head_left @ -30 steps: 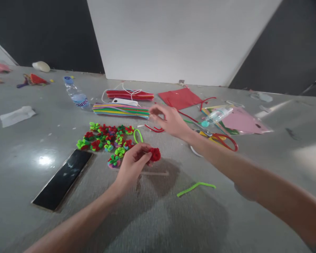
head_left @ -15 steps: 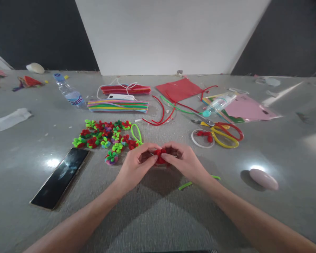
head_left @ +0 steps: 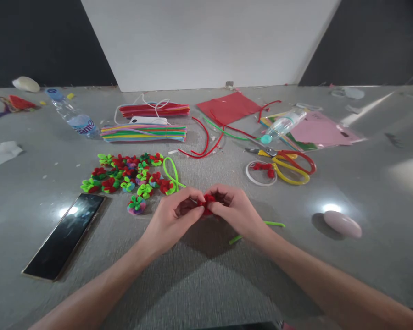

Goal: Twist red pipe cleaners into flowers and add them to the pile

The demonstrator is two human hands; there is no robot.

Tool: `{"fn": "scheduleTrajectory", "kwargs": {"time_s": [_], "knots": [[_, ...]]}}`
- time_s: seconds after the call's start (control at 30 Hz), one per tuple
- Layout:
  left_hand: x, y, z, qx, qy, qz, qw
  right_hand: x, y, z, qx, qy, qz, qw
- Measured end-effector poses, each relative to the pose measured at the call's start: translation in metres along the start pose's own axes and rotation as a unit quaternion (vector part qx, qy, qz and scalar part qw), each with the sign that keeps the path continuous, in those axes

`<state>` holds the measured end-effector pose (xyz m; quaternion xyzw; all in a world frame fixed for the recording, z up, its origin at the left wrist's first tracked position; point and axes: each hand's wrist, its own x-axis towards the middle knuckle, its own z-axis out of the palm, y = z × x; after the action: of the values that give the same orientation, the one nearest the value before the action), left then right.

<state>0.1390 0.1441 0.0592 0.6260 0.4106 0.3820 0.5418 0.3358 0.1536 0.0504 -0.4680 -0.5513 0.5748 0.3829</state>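
Observation:
A small red fuzzy piece [head_left: 208,201] is pinched between my left hand [head_left: 175,217] and my right hand [head_left: 234,211], thumbs and fingertips meeting on it. My fingers hide much of its shape. Beside my left hand lies a cluster of red, green and purple pipe-cleaner flowers [head_left: 144,190], with a bright green loop [head_left: 171,169] at its right edge. A green pipe cleaner [head_left: 274,223] passes under my right forearm. Further right, a white ring [head_left: 261,182] surrounds small red fuzzy pieces [head_left: 263,168].
Scissors [head_left: 292,167] lie at the right, near a small clear bottle [head_left: 284,126]. Pipe-cleaner bundles [head_left: 142,133] and red felt [head_left: 229,107] are at the back. A phone [head_left: 64,238] and a water bottle [head_left: 74,117] are left, a pale oval object [head_left: 342,223] right.
The view has shifted, so the tabletop things appear further left and slightly higher. Both hands still pinch the red piece, with only small finger movement.

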Motion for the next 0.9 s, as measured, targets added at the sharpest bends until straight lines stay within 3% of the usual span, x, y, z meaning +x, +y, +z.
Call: {"fn": "scheduleTrajectory", "kwargs": {"time_s": [0.23,0.43,0.57,0.9], "knots": [[0.001,-0.002,0.001,-0.011,0.011,-0.017,1.000,-0.003,0.004,0.001,-0.010,-0.008,0.002,1.000],[0.004,-0.006,-0.002,-0.040,0.010,-0.043,0.998,-0.004,0.000,-0.003,-0.157,0.032,-0.151,0.976],[0.005,-0.010,-0.002,-0.010,0.009,-0.034,0.999,-0.004,-0.002,-0.002,-0.195,0.034,-0.195,0.961],[0.004,-0.010,0.005,0.082,0.036,0.009,0.996,-0.010,-0.004,0.000,-0.306,0.032,-0.157,0.939]]}}
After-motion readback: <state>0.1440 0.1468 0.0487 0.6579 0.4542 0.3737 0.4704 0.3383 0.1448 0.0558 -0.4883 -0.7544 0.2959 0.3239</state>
